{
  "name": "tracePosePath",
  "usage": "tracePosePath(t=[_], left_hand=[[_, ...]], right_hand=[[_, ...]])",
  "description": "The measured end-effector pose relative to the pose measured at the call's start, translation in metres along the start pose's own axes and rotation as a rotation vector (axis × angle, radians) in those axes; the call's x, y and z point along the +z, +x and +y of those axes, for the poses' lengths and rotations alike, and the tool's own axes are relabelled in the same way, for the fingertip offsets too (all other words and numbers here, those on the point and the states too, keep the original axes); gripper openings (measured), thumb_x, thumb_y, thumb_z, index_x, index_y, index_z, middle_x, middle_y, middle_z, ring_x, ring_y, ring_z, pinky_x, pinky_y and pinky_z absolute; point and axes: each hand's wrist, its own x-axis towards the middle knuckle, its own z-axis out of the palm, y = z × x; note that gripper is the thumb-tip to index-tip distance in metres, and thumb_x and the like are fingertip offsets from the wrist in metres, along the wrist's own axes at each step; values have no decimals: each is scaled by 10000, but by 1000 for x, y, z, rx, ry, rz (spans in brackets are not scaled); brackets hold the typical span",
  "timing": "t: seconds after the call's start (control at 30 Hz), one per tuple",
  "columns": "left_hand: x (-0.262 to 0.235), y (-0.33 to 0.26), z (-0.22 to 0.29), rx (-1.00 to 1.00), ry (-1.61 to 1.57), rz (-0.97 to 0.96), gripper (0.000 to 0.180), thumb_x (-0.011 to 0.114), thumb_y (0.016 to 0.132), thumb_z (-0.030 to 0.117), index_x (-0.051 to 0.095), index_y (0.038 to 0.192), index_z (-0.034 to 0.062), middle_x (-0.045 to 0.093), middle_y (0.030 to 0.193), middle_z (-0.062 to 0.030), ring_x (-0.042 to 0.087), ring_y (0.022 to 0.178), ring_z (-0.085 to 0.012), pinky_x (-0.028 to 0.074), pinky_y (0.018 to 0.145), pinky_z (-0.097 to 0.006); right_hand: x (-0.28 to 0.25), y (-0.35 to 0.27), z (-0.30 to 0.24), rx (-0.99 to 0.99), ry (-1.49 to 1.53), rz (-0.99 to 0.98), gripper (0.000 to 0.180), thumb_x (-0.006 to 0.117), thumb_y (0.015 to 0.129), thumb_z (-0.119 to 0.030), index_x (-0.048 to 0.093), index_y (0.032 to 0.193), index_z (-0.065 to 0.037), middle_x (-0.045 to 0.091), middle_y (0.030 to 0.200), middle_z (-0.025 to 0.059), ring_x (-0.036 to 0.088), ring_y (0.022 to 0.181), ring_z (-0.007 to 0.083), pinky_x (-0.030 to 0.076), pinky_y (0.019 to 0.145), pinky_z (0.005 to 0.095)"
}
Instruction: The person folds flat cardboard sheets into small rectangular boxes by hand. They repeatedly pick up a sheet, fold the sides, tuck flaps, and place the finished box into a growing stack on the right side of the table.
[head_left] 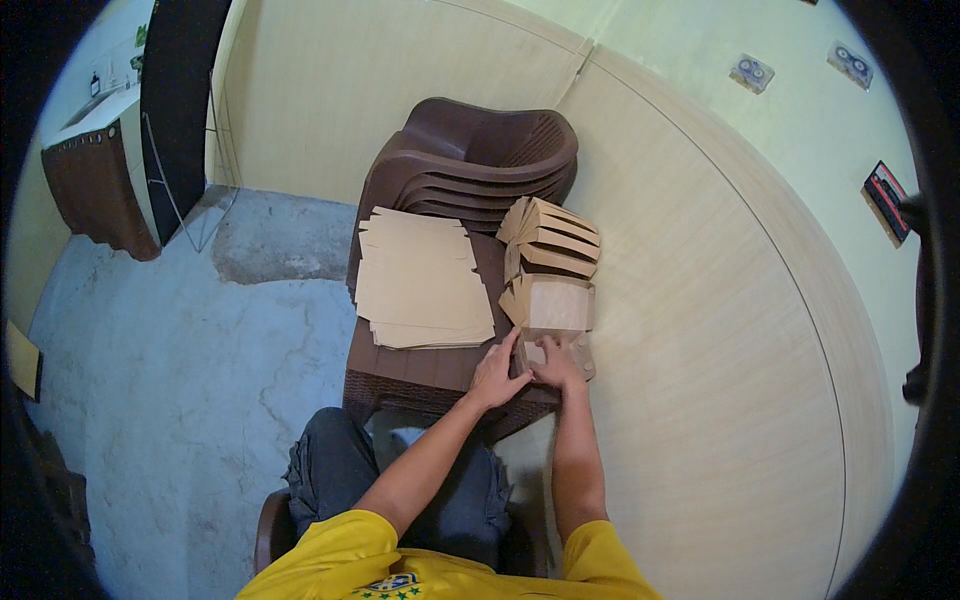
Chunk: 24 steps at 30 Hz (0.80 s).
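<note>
A small brown cardboard box (560, 303) with a pale window panel in its raised lid stands at the right front of a stack of brown plastic chairs. My left hand (493, 378) grips the box's left side near its front corner, thumb toward the front. Inside the near part, my right hand (558, 364) presses with bent fingers on a cardboard flap; its fingertips are partly hidden. Just behind stands a group of folded cardboard boxes (552, 240) tucked into each other. To the left lies a stack of flat cardboard blanks (420, 280) with notched edges.
The stacked brown chairs (480, 150) serve as the work surface, their backs rising at the far end. A wooden panel wall (700, 350) runs close along the right. Blue-grey floor (200, 400) lies to the left, with a sink counter (110, 170) beyond.
</note>
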Motion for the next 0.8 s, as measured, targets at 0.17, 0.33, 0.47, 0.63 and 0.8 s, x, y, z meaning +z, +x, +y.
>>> tracePosePath(t=[0.17,0.33,0.47,0.63,0.8], left_hand=[[2,0,1,64,125,-22,853,775,901,265,381,1644,124,341,1736,-225,522,1424,-471,453,1183,-524],[-1,-4,5,109,11,60,733,733,954,269,433,1603,108,414,1693,-219,550,1406,-445,469,1169,-502],[-52,-14,10,-45,-60,46,604,716,998,257,525,1549,100,583,1553,-189,595,1386,-402,475,1167,-463],[-182,-10,-10,85,507,330,567,803,907,272,636,1415,83,663,1445,-149,597,1374,-364,457,1165,-491],[-231,-8,-39,155,823,78,578,830,891,339,671,1405,128,660,1470,-56,551,1404,-310,400,1197,-506]], right_hand=[[-13,-2,-1,165,-225,-30,906,902,763,-619,569,1512,-234,497,1603,262,474,1487,468,399,1221,549],[-12,-3,-14,228,-239,20,917,924,735,-611,576,1503,-249,568,1535,245,534,1431,456,461,1169,539],[-17,-9,-17,241,-193,109,793,952,738,-508,652,1384,-158,645,1422,235,632,1323,434,531,1090,502],[-33,-16,-45,262,47,264,412,848,870,-323,749,1185,-76,628,1438,198,607,1323,439,545,1050,538],[10,-21,-137,-77,135,639,283,756,876,-183,757,1144,-92,666,1321,153,604,1282,384,515,1064,535]])
